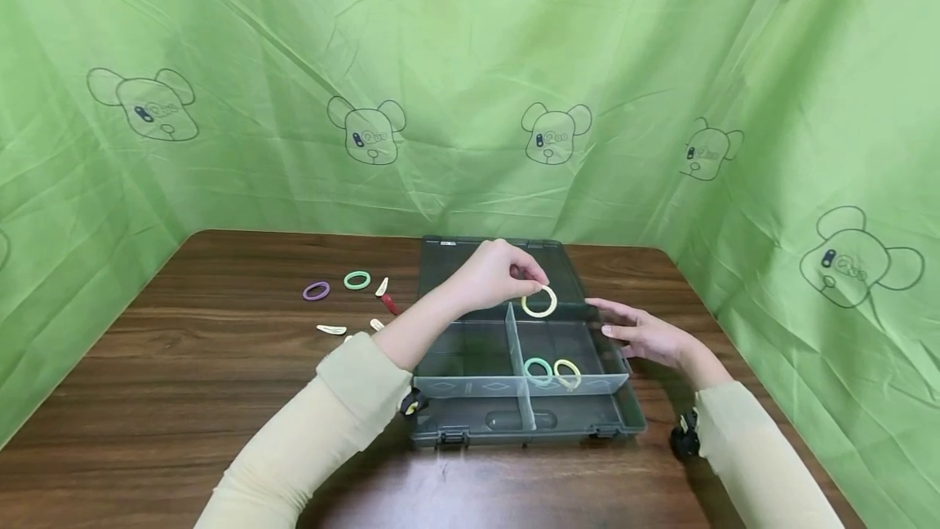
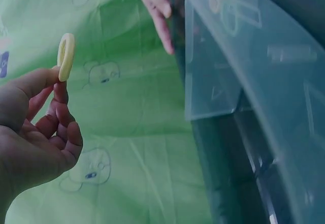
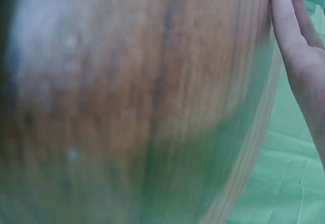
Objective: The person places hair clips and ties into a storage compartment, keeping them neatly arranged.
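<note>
Thumb and fingertips of my left hand [image 1: 495, 276] pinch a pale yellow hair tie [image 1: 539, 316], also seen as a yellow ring [image 2: 66, 74] in the left wrist view. It hangs above the back right compartment of a dark clear plastic box [image 1: 470, 349]. Inside that compartment, by the cross divider [image 1: 605, 384], are a green hair tie [image 1: 526, 371] and a yellow one [image 1: 578, 374]. My right hand [image 1: 642, 337] is at the box's right side, fingers extended toward its edge. In the right wrist view, part of that hand [image 3: 304, 61] shows at the right border.
The box lid [image 1: 547, 255] lies opened back. To the left on the wooden table [image 1: 242, 382] are a purple hair tie [image 1: 317, 299], a green hair tie [image 1: 357, 287], a red hair clip [image 1: 390, 304] and several pale hair clips [image 1: 332, 330]. Green cloth [image 1: 455, 39] encloses the table's back and sides.
</note>
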{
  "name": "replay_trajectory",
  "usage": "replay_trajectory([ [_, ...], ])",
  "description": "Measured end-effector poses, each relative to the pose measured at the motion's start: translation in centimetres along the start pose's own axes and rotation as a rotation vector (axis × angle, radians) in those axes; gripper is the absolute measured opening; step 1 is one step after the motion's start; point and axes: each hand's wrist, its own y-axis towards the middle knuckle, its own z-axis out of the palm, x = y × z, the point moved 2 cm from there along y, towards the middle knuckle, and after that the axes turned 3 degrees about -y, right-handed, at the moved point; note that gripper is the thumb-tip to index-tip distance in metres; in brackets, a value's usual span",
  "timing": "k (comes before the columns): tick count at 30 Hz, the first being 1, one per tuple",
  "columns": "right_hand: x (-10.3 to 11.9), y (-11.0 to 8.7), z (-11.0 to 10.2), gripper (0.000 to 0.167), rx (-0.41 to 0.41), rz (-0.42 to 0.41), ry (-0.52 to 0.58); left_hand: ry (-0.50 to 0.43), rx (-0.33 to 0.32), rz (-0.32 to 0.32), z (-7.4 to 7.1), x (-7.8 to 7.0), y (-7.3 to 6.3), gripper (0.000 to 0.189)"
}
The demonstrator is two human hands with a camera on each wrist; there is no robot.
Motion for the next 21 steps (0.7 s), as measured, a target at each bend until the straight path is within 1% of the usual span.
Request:
replay_trajectory([
  [4, 0.2, 0.2, 0.0, 0.059, 0.019, 0.000, 0.009, 0.007, 0.030, 0.035, 1.9, 0.0, 0.9, 0.006],
  [10, 0.1, 0.3, -0.1, 0.058, -0.004, 0.022, -0.013, 0.026, 0.077, 0.097, 4.4, 0.2, 2.4, 0.007],
  [17, -0.1, 0.2, -0.3, 0.057, -0.037, 0.049, -0.033, -0.033, 0.109, 0.097, 7.1, 0.8, 3.6, 0.008],
  [21, -0.1, 0.1, -0.3, 0.058, -0.024, 0.035, -0.033, -0.047, 0.128, 0.103, 8.4, 1.2, 4.2, 0.008],
])
